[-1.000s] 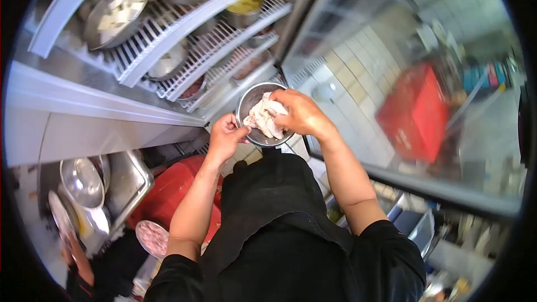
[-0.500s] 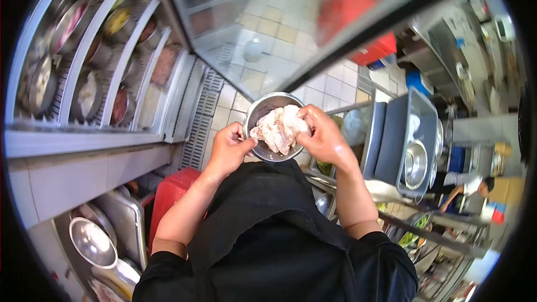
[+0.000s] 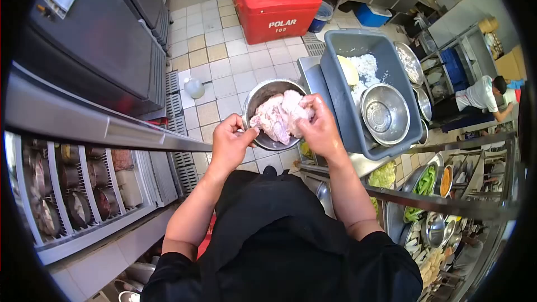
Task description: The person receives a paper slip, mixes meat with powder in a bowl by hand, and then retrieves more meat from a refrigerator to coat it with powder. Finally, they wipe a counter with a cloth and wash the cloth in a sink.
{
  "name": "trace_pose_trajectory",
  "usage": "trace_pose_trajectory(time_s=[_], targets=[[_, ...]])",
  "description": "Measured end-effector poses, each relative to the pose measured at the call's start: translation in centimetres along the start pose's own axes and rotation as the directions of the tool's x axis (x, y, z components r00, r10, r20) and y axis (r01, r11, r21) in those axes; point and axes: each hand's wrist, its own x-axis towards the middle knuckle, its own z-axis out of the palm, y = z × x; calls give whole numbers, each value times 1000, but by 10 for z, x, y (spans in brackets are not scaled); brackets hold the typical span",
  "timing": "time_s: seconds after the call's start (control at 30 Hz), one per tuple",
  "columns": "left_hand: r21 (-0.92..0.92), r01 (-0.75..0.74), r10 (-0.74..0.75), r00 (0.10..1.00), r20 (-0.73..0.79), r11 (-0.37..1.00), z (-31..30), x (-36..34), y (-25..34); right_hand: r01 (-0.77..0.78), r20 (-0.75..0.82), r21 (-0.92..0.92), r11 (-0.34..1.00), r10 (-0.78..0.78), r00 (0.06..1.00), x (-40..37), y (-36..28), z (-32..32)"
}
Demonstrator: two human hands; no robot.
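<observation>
In front of my black apron, I hold a round metal bowl (image 3: 257, 97) with both hands. Pale raw meat that looks like chicken pieces (image 3: 273, 122) lies in it. My left hand (image 3: 228, 141) is closed on the bowl's left rim, with the thumb over the edge. On the opposite side, my right hand (image 3: 321, 130) grips the rim; its thumb reaches inside against the meat. The outer fingers of both hands are partly hidden beneath the bowl.
An open fridge (image 3: 159, 176) with several metal containers stands at left, its door edge (image 3: 140, 131) reaching toward me. A grey tub (image 3: 373, 42) with white powder and a metal bowl (image 3: 386, 114) is at right. Red coolers (image 3: 279, 5) stand ahead; a person (image 3: 480, 99) leans at far right.
My view has turned right, away from the fridge interior. The glass door no longer fills the space ahead, and the tub looks nearer. Both hands keep hold of the bowl.
</observation>
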Motion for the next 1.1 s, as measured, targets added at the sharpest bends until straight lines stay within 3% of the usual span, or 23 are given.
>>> trace_pose_trajectory(time_s=[0.13, 0.23, 0.3, 0.37, 0.4, 0.57, 0.7, 0.77, 0.83, 0.97, 1.1], targets=[[-55, 44, -47, 997, -55, 998, 0, 39, 14, 63, -90, 396, 916, -29, 995, 55, 14, 0], [-59, 31, -35, 997, -67, 998, -17, 80, 20, 125, -111, 423, 898, -86, 990, 105, 29, 9], [-56, 33, -37, 997, -71, 998, -45, 104, 23, 66, -76, 525, 849, -31, 997, 139, 29, 26], [-68, 21, -29, 993, -114, 997, -74, 125, 33, -162, 121, 796, 584, 110, 987, 172, 18, 41], [-72, -1, -7, 993, -114, 997, -97, 132, 28, -221, 190, 827, 517, 112, 975, 188, 10, 49], [-150, -15, -46, 917, -395, 989, -150, 119, 12, -407, 420, 789, 460, 79, 904, 266, -7, 105], [-246, -1, -139, 823, -551, 969, -175, 131, 14, -559, 624, 647, 519, 62, 779, 327, -20, 153], [-204, -17, -108, 805, -583, 979, -175, 148, 15, -533, 613, 604, 593, 83, 786, 342, -16, 164], [-173, -19, -86, 813, -576, 985, -183, 188, 24, -544, 615, 614, 572, 84, 784, 379, -12, 165], [-62, -98, 52, 855, -516, 993, -177, 287, 59, -508, 552, 749, 425, 23, 833, 460, -8, 130], [48, -127, 135, 898, -420, 991, -153, 388, 92, -257, 269, 879, 402, 26, 963, 548, -6, 60]])
